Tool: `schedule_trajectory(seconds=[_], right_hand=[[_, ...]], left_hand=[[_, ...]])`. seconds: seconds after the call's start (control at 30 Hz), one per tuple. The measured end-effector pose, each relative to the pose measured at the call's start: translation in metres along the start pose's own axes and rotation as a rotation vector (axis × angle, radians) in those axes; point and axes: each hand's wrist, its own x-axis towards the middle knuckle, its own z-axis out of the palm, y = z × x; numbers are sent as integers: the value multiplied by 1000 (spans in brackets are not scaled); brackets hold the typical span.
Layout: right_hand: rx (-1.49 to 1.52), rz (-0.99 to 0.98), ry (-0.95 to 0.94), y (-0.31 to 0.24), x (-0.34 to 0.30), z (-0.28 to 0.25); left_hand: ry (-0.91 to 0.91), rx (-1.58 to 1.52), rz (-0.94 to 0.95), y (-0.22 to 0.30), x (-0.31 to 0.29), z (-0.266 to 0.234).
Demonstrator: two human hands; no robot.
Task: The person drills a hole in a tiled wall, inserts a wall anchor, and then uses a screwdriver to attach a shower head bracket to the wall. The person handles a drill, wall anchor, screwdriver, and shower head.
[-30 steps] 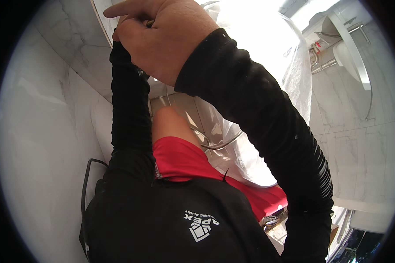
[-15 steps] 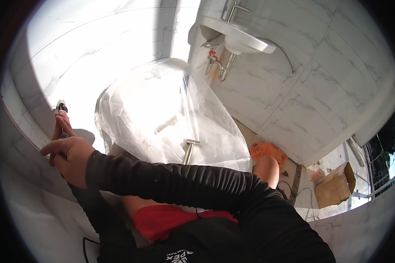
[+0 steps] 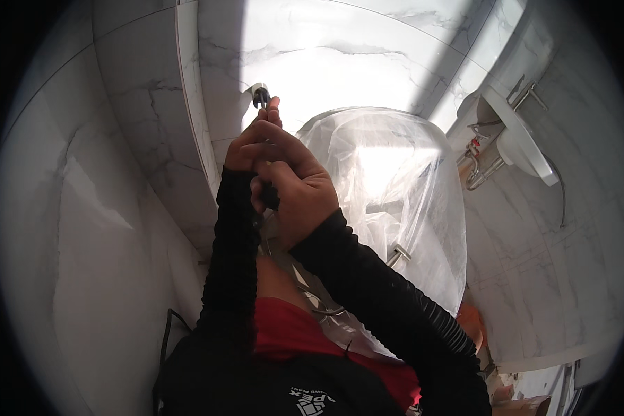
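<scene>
A small round fitting (image 3: 259, 93), pale outside and dark inside, sits on the sunlit marbled wall. A thin metal shaft runs up to it from what looks like a screwdriver (image 3: 270, 198), whose dark handle end shows below my fingers. My right hand (image 3: 299, 191) is closed around that handle. Just beyond, my left hand (image 3: 246, 147) is closed along the shaft, its fingertips close to the fitting. Overlapping fingers hide most of the tool, and I cannot tell whether its tip touches the fitting.
Clear plastic sheeting (image 3: 423, 208) drapes a bulky object to the right, with a metal fixture (image 3: 399, 255) at its lower part. A white washbasin (image 3: 516, 139) with tap and pipes hangs farther right. A tiled ledge edge (image 3: 195, 104) runs left of the hands. Cardboard (image 3: 523, 405) lies lower right.
The view has swung left, so hands, fitting, sheeting and basin appear farther right. Both hands remain together below the fitting, and my right forearm no longer crosses in front of the sheeting's lower edge.
</scene>
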Motion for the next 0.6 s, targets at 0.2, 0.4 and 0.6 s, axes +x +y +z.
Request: schedule_trajectory(seconds=[0.2,0.4,0.6], right_hand=[[-1572,-563,-255,-17,5,-7],[-683,-265,-135,-17,5,-2],[-801,-311,-112,-16,1,-3]], left_hand=[[1,-244,-187,9,9,7],[-10,-217,-95,0,4,19],[127,-63,37,-6,-3,32]])
